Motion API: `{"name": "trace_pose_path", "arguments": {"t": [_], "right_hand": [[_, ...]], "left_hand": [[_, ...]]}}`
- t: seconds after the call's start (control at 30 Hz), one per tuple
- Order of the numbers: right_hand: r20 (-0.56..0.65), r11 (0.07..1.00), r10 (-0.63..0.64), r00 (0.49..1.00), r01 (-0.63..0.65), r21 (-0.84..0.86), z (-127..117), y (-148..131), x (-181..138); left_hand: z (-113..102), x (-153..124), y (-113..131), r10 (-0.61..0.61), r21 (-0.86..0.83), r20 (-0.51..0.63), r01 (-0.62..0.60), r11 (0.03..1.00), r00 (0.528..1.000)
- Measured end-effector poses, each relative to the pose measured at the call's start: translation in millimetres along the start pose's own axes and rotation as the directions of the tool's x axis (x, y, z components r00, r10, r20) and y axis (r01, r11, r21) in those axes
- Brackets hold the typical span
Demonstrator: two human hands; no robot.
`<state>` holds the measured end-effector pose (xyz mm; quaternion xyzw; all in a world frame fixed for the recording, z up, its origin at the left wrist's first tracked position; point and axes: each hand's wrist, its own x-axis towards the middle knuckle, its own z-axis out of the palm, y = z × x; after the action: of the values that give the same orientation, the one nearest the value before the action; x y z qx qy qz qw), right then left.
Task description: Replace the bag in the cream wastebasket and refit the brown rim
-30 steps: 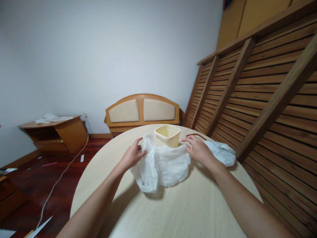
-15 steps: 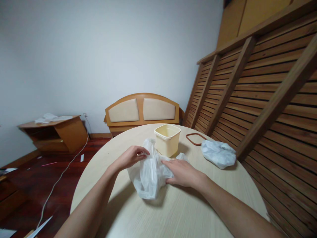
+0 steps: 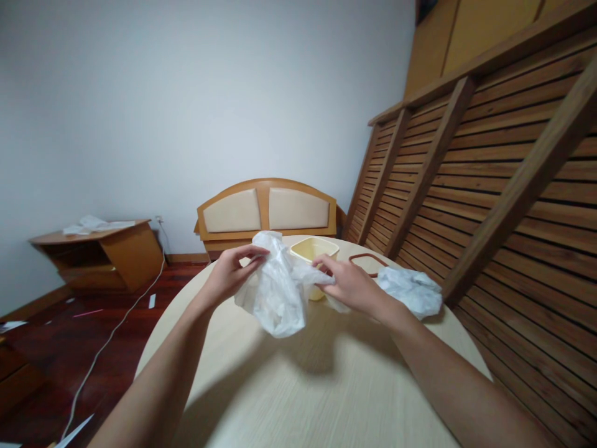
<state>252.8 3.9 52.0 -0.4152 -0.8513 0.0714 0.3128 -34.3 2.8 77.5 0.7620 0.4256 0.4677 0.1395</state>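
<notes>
A crumpled white plastic bag (image 3: 276, 292) hangs above the round pale table (image 3: 298, 386), held between both hands. My left hand (image 3: 228, 274) pinches its upper left edge. My right hand (image 3: 352, 286) grips the bag's right side with closed fingers. Just behind the bag stands an open cream plastic tub (image 3: 314, 250), partly hidden by the bag and my right hand.
A second crumpled plastic bag (image 3: 410, 291) lies at the table's right, with a brown rubber ring (image 3: 366, 263) beside the tub. Slatted wooden frames (image 3: 489, 186) lean along the right. A headboard (image 3: 267, 211) stands behind the table, a low cabinet (image 3: 100, 252) at left, a cable on the floor.
Both hands have lifted the white bag off the table. It lay flattened under my right hand half a second ago and now hangs in the air before the tub.
</notes>
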Motion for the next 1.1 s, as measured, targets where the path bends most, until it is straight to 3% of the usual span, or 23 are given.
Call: {"name": "trace_pose_path", "arguments": {"t": [0.2,0.4,0.53,0.73,0.87,0.97,1.1], "right_hand": [[-0.292,0.977,-0.045,0.955,0.103,0.187,-36.3,7.8,50.8],[-0.335,0.899,0.025,0.942,0.126,0.42,-28.9,41.0,101.7],[-0.284,0.843,0.122,0.951,0.052,0.535,-11.8,59.6,118.6],[-0.176,0.819,0.13,0.976,-0.005,0.573,0.4,72.1,108.3],[-0.018,0.916,0.003,1.0,0.004,0.402,-8.0,77.7,85.3],[-0.052,0.966,0.046,0.998,-0.032,0.258,-10.8,87.5,72.9],[-0.111,0.964,0.145,0.983,-0.115,0.24,-4.6,103.5,65.2]], "left_hand": [[-1.3,34.4,13.4,0.063,-0.028,-0.209,-0.07,0.997,0.976],[11.8,70.4,16.3,0.04,-0.043,-0.253,-0.052,0.998,0.967],[21.4,85.0,14.6,0.062,-0.038,-0.244,-0.073,0.997,0.968],[34.9,90.5,14.3,0.106,-0.067,-0.175,-0.119,0.991,0.979],[44.1,92.9,14.0,0.115,-0.042,-0.127,-0.122,0.992,0.985],[49.7,95.7,14.0,0.108,-0.037,-0.089,-0.112,0.993,0.99],[54.7,97.6,16.6,0.096,-0.031,-0.062,-0.098,0.995,0.993]]}}
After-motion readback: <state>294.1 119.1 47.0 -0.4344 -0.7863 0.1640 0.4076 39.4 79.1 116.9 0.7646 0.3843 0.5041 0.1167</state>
